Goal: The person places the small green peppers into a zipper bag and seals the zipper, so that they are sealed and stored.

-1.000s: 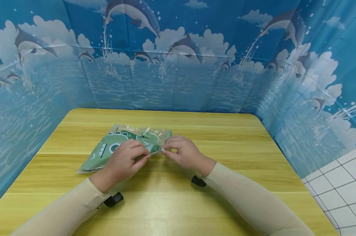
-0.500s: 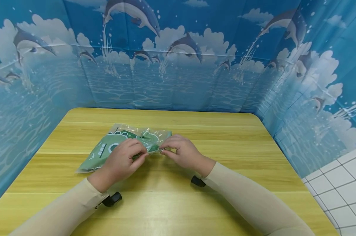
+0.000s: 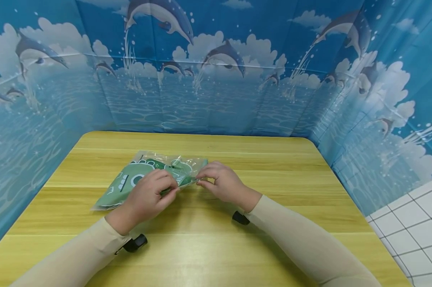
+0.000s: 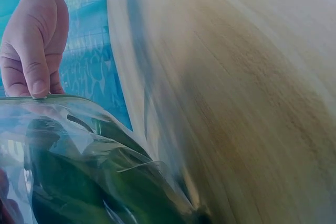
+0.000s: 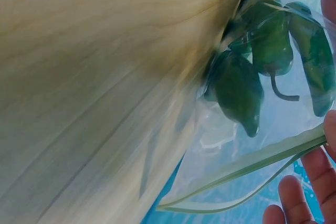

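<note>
A clear zip bag [image 3: 129,184] printed in green and white lies on the table [image 3: 273,175], left of the middle. In the right wrist view green peppers [image 5: 270,40] show inside it, one with a curved stem. My left hand [image 3: 145,201] pinches the bag's near edge, partly covering the print. Farther right along that edge, my right hand [image 3: 224,183] pinches it between thumb and fingers; the left wrist view shows this hand too. The green zip strip [image 5: 247,169] splits into two strands in the right wrist view, leaving a narrow gap.
A blue dolphin-print curtain [image 3: 216,99] hangs behind the table and along its sides. White tiles [image 3: 416,227] show at the lower right. Small black cameras sit under both wrists, below the sleeve cuffs.
My left hand has shifted slightly left. The right fingers slid a little left along the bag's edge, then back right. The bag has stayed in place.
</note>
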{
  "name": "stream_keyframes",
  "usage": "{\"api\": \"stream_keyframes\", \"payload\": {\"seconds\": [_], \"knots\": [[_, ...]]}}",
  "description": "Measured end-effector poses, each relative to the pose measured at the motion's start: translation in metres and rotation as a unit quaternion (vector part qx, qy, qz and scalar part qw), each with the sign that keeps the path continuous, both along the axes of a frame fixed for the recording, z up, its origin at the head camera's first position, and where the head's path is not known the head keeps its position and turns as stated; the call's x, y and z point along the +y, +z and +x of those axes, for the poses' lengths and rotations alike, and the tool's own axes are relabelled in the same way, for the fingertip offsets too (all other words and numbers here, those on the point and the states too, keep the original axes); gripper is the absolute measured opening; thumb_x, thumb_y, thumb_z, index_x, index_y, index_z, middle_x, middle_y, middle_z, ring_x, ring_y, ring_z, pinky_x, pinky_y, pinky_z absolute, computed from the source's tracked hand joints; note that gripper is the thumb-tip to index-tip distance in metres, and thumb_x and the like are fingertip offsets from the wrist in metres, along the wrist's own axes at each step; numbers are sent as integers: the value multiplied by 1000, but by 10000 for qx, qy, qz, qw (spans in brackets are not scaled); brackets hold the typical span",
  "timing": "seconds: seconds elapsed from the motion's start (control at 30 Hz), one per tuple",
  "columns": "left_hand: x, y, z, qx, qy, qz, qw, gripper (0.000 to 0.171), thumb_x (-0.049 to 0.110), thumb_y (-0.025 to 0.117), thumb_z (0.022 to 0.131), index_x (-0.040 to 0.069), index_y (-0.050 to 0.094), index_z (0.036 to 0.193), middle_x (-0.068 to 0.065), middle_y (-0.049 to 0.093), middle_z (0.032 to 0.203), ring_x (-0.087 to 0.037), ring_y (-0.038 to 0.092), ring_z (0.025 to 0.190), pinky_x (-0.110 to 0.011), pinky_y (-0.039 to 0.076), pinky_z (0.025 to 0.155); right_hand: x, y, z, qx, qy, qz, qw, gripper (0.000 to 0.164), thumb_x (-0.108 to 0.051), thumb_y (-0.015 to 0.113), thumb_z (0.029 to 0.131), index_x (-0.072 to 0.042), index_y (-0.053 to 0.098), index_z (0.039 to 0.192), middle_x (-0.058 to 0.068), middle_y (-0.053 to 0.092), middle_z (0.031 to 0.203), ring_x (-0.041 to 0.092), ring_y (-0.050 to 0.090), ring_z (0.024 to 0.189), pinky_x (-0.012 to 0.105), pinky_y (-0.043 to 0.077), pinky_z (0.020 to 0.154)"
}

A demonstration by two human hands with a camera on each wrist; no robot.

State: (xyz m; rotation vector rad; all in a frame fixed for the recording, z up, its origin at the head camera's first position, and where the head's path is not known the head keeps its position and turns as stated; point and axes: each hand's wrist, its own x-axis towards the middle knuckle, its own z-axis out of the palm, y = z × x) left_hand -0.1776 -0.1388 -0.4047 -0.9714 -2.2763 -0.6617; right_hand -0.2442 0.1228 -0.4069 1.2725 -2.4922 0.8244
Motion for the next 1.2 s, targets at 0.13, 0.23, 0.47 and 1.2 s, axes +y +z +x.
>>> {"api": "stream_keyframes", "payload": {"seconds": [0.13, 0.23, 0.47, 1.2], "knots": [[-1, 0, 0, 45, -41, 36, 10000, 14, 6, 75, 89, 17, 69, 85, 7, 64, 87, -10, 55, 83, -35, 51, 75, 1, -2, -3, -54, -72, 0, 10000, 13, -17, 78, 96, -15, 82, 108, -1, 78, 112, 20, 69, 112, 38, 59, 99], [-1, 0, 0, 80, -59, 62, 9999, 14, 6, 75, 89, 18, 68, 84, 7, 63, 87, -10, 55, 82, -34, 51, 75, 1, -3, -5, -71, -133, -17, 9999, 12, -17, 79, 95, -15, 82, 107, -1, 78, 110, 20, 69, 110, 39, 59, 98], [-2, 0, 1, 85, -67, 112, 9999, 14, 7, 75, 88, 18, 67, 83, 8, 63, 86, -9, 55, 82, -34, 51, 76, 3, -5, -9, -119, -285, 57, 9995, 13, -18, 79, 96, -15, 82, 108, -1, 79, 110, 21, 69, 112, 40, 59, 99], [-2, 2, 2, 109, -104, 187, 9997, 14, 7, 73, 87, 18, 66, 82, 8, 62, 85, -9, 55, 82, -35, 53, 78, 9, -10, -19, -700, -688, 129, 9951, 15, -22, 76, 98, -16, 82, 111, -1, 78, 114, 22, 67, 118, 43, 56, 105]]}}
